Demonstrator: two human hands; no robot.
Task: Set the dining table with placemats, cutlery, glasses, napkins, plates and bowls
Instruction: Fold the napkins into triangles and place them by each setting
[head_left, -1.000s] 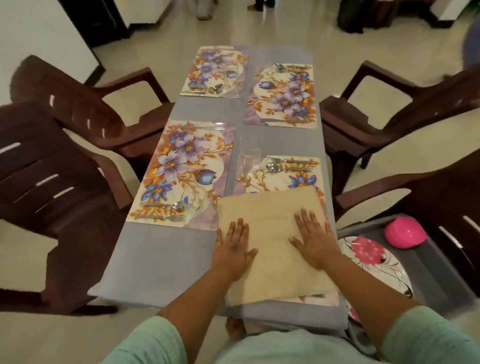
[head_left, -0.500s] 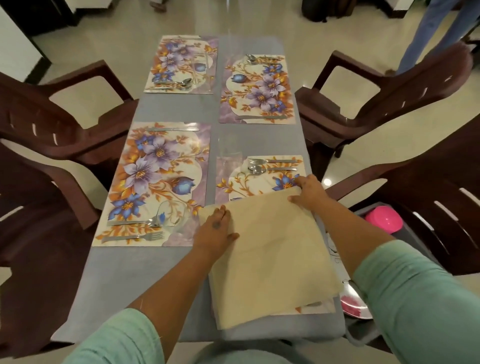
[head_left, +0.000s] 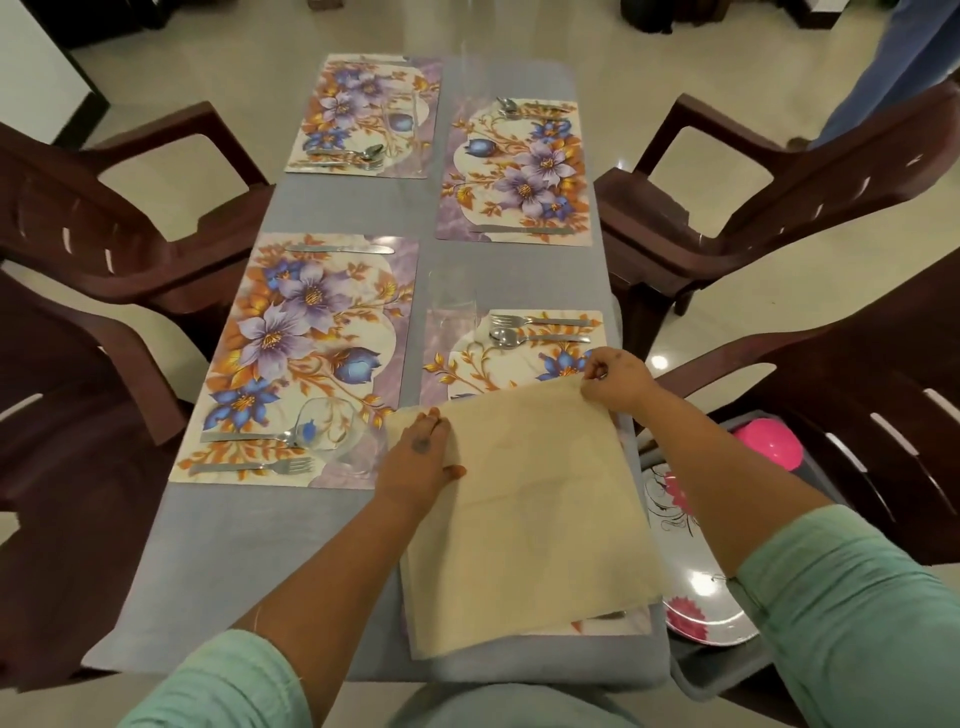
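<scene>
The step in hand is the napkin: a large beige napkin (head_left: 524, 509) lies spread over the near right placemat (head_left: 462, 358), covering most of it and reaching the table's (head_left: 234, 561) near edge. The right hand (head_left: 615, 382) pinches the napkin's far right corner between thumb and fingers, lifting it slightly off the mat. The left hand (head_left: 418, 460) rests at the far left corner with fingers curled onto the cloth; whether it truly grips or only presses there I cannot tell for sure, though it looks like a hold on the edge

Four placemats are down, each with cutlery; a fork (head_left: 537, 320) and spoon (head_left: 535, 339) lie just beyond the napkin. A clear glass (head_left: 327, 431) stands on the near left mat. Plates (head_left: 691, 571) and a pink bowl (head_left: 769, 449) wait in a tray to the right, off the table

The next move probably calls for folding: bring both far corners toward the body evenly, so the edges meet, without dragging the cutlery or nudging the glass
</scene>
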